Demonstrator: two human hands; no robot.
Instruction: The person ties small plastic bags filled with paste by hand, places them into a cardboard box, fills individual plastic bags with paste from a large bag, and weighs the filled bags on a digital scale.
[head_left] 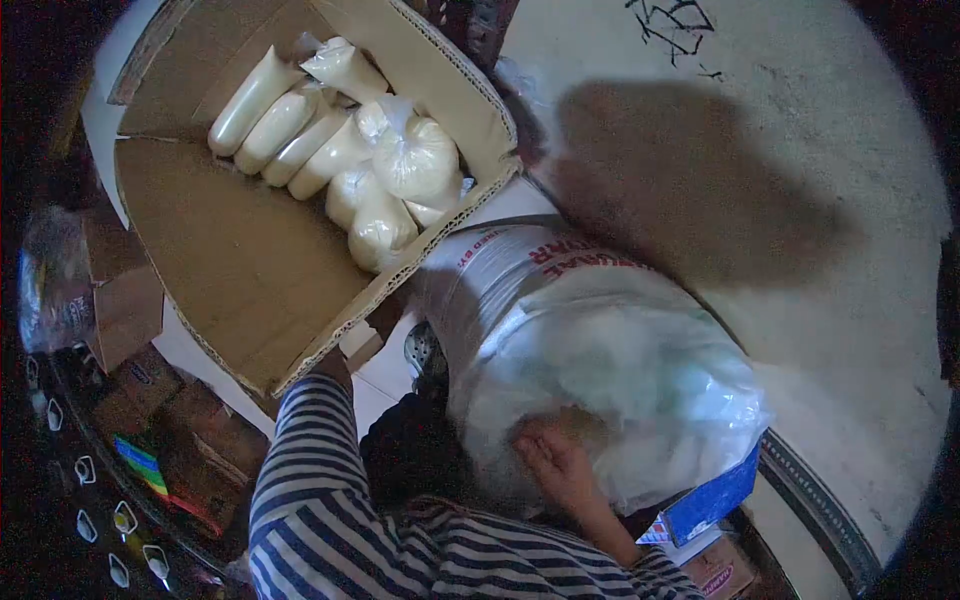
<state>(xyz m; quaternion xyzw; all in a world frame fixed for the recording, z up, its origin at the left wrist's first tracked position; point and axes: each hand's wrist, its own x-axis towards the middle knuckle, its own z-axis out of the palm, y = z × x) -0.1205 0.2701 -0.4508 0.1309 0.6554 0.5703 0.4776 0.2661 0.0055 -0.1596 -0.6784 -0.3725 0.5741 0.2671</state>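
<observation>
My left arm, in a striped sleeve, reaches up to the near wall of an open cardboard box [220,270]; the wall hides the hand and its fingers. Inside the box lie several clear plastic bags [415,160] filled with pale cream-coloured contents, some long, some round. My right hand [558,460] is at the mouth of a large white sack [480,265] with red print, against its clear plastic liner [640,340]. The fingers of that hand are curled together; what they hold, if anything, is not clear.
A blue box [712,495] and a brown carton [720,570] sit below the sack at right. Other cartons [130,300] and a plastic-wrapped bundle [55,280] are at left. A pale wall [820,320] with black marks rises at right. A clog-like shoe [422,350] shows on the floor.
</observation>
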